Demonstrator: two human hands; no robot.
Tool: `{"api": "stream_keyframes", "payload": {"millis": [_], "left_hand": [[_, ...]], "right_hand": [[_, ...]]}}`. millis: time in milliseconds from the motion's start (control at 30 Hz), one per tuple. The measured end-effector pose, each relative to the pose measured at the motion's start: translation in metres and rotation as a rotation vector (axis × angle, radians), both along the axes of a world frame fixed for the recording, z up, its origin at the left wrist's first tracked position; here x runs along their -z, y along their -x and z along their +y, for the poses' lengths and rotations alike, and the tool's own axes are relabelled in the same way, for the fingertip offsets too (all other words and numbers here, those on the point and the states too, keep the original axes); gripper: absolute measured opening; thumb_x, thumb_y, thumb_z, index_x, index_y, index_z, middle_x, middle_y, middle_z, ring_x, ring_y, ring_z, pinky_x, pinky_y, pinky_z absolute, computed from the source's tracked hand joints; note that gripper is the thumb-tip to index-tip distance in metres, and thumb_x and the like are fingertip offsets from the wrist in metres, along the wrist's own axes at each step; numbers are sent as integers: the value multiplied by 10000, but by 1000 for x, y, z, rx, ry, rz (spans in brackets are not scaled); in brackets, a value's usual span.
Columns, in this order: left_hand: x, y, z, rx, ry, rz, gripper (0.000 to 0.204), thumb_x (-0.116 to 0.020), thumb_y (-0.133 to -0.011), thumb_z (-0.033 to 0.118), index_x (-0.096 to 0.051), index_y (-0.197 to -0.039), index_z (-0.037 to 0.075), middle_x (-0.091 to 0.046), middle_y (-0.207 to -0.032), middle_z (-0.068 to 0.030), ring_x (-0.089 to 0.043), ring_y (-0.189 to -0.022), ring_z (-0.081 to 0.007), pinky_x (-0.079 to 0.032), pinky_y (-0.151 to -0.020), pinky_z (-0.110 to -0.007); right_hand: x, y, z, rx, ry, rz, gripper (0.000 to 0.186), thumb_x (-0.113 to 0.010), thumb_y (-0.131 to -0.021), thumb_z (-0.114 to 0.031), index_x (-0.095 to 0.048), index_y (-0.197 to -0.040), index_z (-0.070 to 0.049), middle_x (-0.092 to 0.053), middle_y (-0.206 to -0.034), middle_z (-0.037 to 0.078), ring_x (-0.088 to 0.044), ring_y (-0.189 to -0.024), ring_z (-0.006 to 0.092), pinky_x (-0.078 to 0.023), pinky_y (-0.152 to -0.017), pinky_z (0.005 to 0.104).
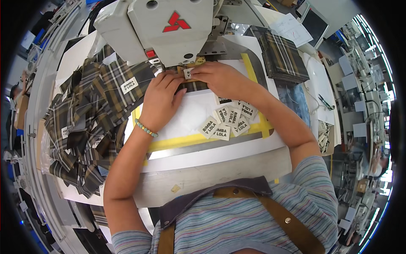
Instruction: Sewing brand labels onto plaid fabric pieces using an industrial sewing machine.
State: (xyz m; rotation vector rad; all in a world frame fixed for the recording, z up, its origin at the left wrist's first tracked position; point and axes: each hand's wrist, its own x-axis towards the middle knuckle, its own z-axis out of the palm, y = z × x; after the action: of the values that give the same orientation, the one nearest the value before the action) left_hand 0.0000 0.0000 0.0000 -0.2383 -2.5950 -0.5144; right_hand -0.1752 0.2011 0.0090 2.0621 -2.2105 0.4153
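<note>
Under the front of a large pale sewing machine head (169,25), a white label (187,74) lies over a brown-edged opening, with a strip of plaid fabric (194,86) showing just below. The fingertips of my right hand (226,80) are closed together on the label's right side. To the left of it, my left hand (160,99) rests with bent fingers on the work and its thumb held apart; nothing shows in its grasp. Several loose white labels (228,118) with dark print lie overlapped near my right forearm. The needle area is partly hidden by the machine head.
A heap of plaid pieces with labels (97,106) spreads over the left side. At the back right stands a neat stack of plaid pieces (283,57). Yellow tape (190,142) borders the white work surface. Scissors (325,102) lie far right.
</note>
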Motion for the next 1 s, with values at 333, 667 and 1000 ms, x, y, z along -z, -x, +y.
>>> {"api": "stream_keyframes", "payload": {"millis": [333, 667, 1000], "left_hand": [[2, -4, -11, -55, 153, -24, 352, -761, -930, 121, -703, -1253, -8, -696, -1372, -144, -603, -1319, -372, -502, -1123, -464], [5, -3, -9, -63, 152, -16, 404, -752, -949, 180, -674, -1304, 2, -650, -1453, -151, -573, -1367, -376, -478, -1115, -464], [2, -7, -4, -57, 176, -98, 429, -739, -959, 147, -648, -1347, -13, -642, -1478, -153, -565, -1374, -396, -469, -1153, -478]], "right_hand": [[7, 2, -5, -7, 76, -41, 457, -622, -901, 31, -745, -1313, -126, -691, -1406, 32, -624, -1312, 280, -542, -1124, 411], [6, 6, -3, -34, 114, -158, 443, -602, -931, 21, -746, -1321, -134, -677, -1430, 29, -592, -1344, 295, -501, -1170, 422], [-1, 1, -1, -7, 65, -152, 414, -606, -931, 11, -753, -1297, -114, -680, -1421, 29, -585, -1351, 295, -507, -1160, 423]]}}
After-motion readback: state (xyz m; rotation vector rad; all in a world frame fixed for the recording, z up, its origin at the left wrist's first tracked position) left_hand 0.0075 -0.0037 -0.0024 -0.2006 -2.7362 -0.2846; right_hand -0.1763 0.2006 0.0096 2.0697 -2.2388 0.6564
